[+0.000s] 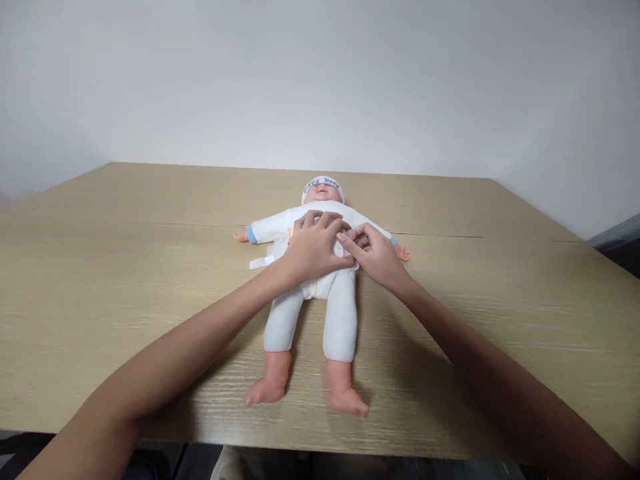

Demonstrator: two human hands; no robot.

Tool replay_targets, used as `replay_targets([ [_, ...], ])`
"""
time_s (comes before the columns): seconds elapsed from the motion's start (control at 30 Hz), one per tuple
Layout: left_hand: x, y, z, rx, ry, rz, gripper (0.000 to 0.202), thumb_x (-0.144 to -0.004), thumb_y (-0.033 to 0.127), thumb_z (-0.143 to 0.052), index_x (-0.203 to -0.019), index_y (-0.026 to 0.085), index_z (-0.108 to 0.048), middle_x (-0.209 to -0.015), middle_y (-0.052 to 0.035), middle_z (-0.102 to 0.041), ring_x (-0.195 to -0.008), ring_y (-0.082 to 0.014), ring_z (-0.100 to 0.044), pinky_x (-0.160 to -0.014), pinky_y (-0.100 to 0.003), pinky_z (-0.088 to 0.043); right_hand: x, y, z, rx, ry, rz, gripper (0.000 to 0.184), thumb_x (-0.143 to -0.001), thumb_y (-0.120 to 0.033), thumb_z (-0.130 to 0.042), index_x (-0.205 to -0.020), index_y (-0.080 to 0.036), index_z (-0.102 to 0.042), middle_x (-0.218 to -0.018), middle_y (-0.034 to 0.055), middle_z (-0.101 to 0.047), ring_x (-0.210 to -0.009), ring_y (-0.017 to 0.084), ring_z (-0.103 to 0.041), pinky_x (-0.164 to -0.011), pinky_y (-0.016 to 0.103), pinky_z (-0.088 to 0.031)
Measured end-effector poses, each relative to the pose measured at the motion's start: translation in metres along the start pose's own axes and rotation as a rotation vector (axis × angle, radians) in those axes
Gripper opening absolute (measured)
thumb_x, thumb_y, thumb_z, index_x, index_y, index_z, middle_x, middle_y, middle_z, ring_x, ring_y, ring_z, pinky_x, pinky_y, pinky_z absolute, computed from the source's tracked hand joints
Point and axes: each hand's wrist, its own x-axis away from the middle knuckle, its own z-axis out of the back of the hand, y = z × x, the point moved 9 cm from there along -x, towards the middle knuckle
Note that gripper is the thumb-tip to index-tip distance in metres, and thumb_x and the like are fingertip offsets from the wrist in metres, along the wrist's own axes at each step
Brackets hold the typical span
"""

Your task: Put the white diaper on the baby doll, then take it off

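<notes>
A baby doll lies on its back, head away from me, arms spread and feet toward me. It wears a white suit with blue cuffs and a white cap lettered in blue. Around its hips is a white diaper; one fastening tab sticks out loose on the left. My left hand rests over the diaper's front with its fingers apart, hiding much of it. At the diaper's right side, my right hand is closed in a pinch on its edge. The fingers partly cover what is pinched there.
The doll lies on a wide light-wood table with a seam running across it. A pale wall rises behind the far edge. The near table edge crosses the bottom of the view, with dark objects beneath it.
</notes>
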Motion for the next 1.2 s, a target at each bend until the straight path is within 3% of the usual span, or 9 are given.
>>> replay_targets([
  [0.13, 0.001, -0.001, 0.0, -0.01, 0.016, -0.002, 0.054, -0.089, 0.047, -0.078, -0.138, 0.026, -0.069, -0.158, -0.0077, -0.065, -0.145, -0.0424, -0.046, -0.113, -0.06, -0.045, -0.011, -0.011, -0.004, 0.161, -0.026, 0.033, 0.04, -0.101, -0.054, -0.068, -0.076, -0.025, -0.054, -0.071, -0.002, -0.063, -0.069, 0.018, -0.057, -0.069, 0.034, -0.044],
  [0.23, 0.001, -0.002, -0.001, -0.031, 0.011, -0.005, 0.053, -0.091, 0.052, -0.077, -0.138, 0.027, -0.069, -0.16, -0.0069, -0.064, -0.146, -0.0424, -0.046, -0.115, -0.06, -0.045, -0.008, -0.017, 0.006, 0.194, 0.027, 0.076, 0.035, -0.102, -0.042, -0.061, -0.072, -0.025, -0.052, -0.066, -0.0035, -0.055, -0.065, 0.016, -0.05, -0.067, 0.033, -0.039],
  [0.37, 0.001, -0.001, -0.001, -0.049, -0.005, -0.004, 0.056, -0.093, 0.062, -0.077, -0.138, 0.03, -0.071, -0.163, -0.0057, -0.062, -0.147, -0.0432, -0.046, -0.118, -0.063, -0.043, 0.005, -0.004, 0.031, 0.073, 0.093, 0.021, 0.036, -0.099, -0.05, -0.064, -0.075, -0.025, -0.054, -0.068, -0.0036, -0.053, -0.065, 0.016, -0.048, -0.066, 0.033, -0.038],
  [0.47, 0.001, 0.002, 0.001, -0.05, -0.002, -0.007, 0.057, -0.091, 0.063, -0.079, -0.137, 0.029, -0.073, -0.162, -0.0065, -0.062, -0.147, -0.0433, -0.045, -0.119, -0.063, -0.042, 0.011, 0.006, 0.037, -0.071, 0.059, -0.016, 0.042, -0.098, -0.058, -0.067, -0.075, -0.026, -0.053, -0.07, -0.0031, -0.054, -0.065, 0.016, -0.049, -0.067, 0.032, -0.041],
  [0.63, 0.0, 0.002, 0.001, -0.036, 0.0, 0.003, 0.055, -0.091, 0.059, -0.079, -0.136, 0.028, -0.073, -0.16, -0.0071, -0.063, -0.147, -0.0428, -0.046, -0.121, -0.066, -0.041, 0.001, 0.003, 0.012, -0.132, -0.027, -0.037, 0.045, -0.096, -0.064, -0.068, -0.076, -0.026, -0.054, -0.071, -0.0025, -0.056, -0.069, 0.017, -0.051, -0.07, 0.032, -0.045],
  [0.87, -0.001, -0.001, -0.003, -0.007, 0.017, -0.013, 0.056, -0.088, 0.057, -0.08, -0.134, 0.025, -0.071, -0.161, -0.0094, -0.063, -0.147, -0.0449, -0.046, -0.121, -0.067, -0.04, -0.014, 0.0, -0.017, -0.121, -0.048, -0.074, 0.038, -0.097, -0.054, -0.065, -0.075, -0.026, -0.052, -0.074, -0.0028, -0.054, -0.072, 0.017, -0.051, -0.07, 0.033, -0.044],
  [1.07, -0.002, -0.003, -0.004, 0.015, 0.022, -0.015, 0.053, -0.092, 0.056, -0.077, -0.135, 0.026, -0.071, -0.159, -0.0111, -0.063, -0.146, -0.0444, -0.046, -0.121, -0.067, -0.038, 0.01, -0.006, -0.011, -0.124, -0.024, -0.023, 0.037, -0.093, -0.057, -0.077, -0.108, -0.026, -0.062, -0.092, 0.0004, -0.064, -0.084, 0.021, -0.063, -0.077, 0.035, -0.054],
  [1.13, -0.001, -0.003, -0.005, 0.017, 0.017, -0.014, 0.051, -0.094, 0.054, -0.075, -0.136, 0.026, -0.07, -0.158, -0.0111, -0.064, -0.145, -0.0438, -0.046, -0.12, -0.066, -0.038, 0.027, -0.015, -0.007, -0.033, -0.01, 0.071, 0.039, -0.099, -0.053, -0.072, -0.126, -0.026, -0.067, -0.111, 0.0065, -0.069, -0.099, 0.024, -0.067, -0.091, 0.041, -0.058],
  [1.2, -0.001, -0.004, -0.006, 0.026, 0.016, -0.007, 0.052, -0.093, 0.053, -0.076, -0.138, 0.027, -0.069, -0.157, -0.0106, -0.065, -0.145, -0.0435, -0.047, -0.12, -0.066, -0.038, 0.044, -0.026, -0.006, 0.115, 0.006, 0.21, 0.042, -0.107, -0.049, -0.062, -0.143, -0.026, -0.067, -0.133, 0.0122, -0.067, -0.123, 0.03, -0.065, -0.112, 0.05, -0.052],
])
